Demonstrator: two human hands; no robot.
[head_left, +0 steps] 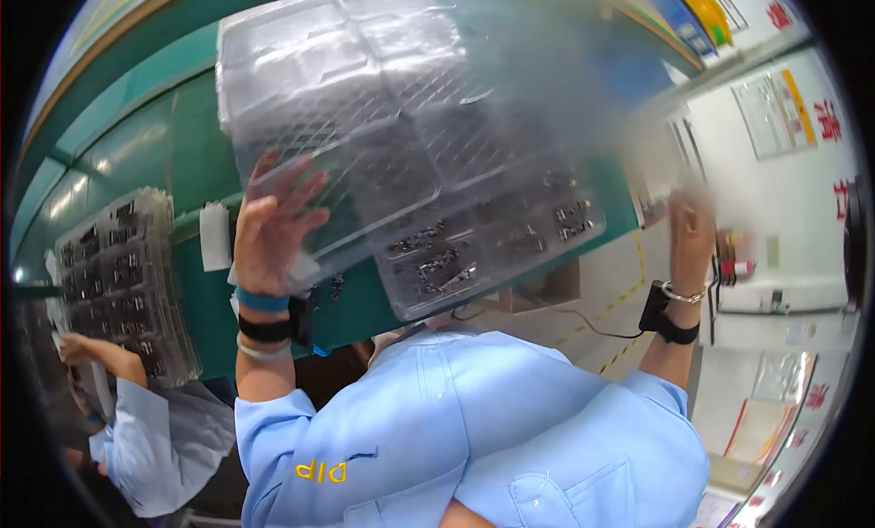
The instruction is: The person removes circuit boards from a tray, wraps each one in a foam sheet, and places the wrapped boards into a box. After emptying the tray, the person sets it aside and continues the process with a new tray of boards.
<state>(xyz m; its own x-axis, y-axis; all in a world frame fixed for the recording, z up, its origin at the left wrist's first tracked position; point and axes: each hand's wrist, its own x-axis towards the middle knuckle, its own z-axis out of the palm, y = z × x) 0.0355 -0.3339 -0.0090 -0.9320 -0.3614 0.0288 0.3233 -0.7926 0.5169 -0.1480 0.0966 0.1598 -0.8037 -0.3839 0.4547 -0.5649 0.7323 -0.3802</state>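
A large clear plastic tray (pixel 314 67) with square compartments is tilted over the green bench. Beneath and nearer me lies another compartment tray (pixel 401 300) holding small dark metal parts (pixel 447 268). My left hand (pixel 278 227) is at the near left edge of the clear tray, fingers spread and partly overlapped by its plastic; whether it bears the tray's weight I cannot tell. Raised at the right, my right hand (pixel 693 218) is partly smeared by a grey blur that also covers the clear tray's right part. Its fingers and anything in them are not distinct.
Stacked compartment trays (pixel 114 264) with dark parts stand at the left, beside a co-worker's arm (pixel 118 359). A white roll-like object (pixel 215 238) rests on the green bench (pixel 196 136). Below the bench edge runs a black cable (pixel 592 327). A white cabinet (pixel 784 314) stands right.
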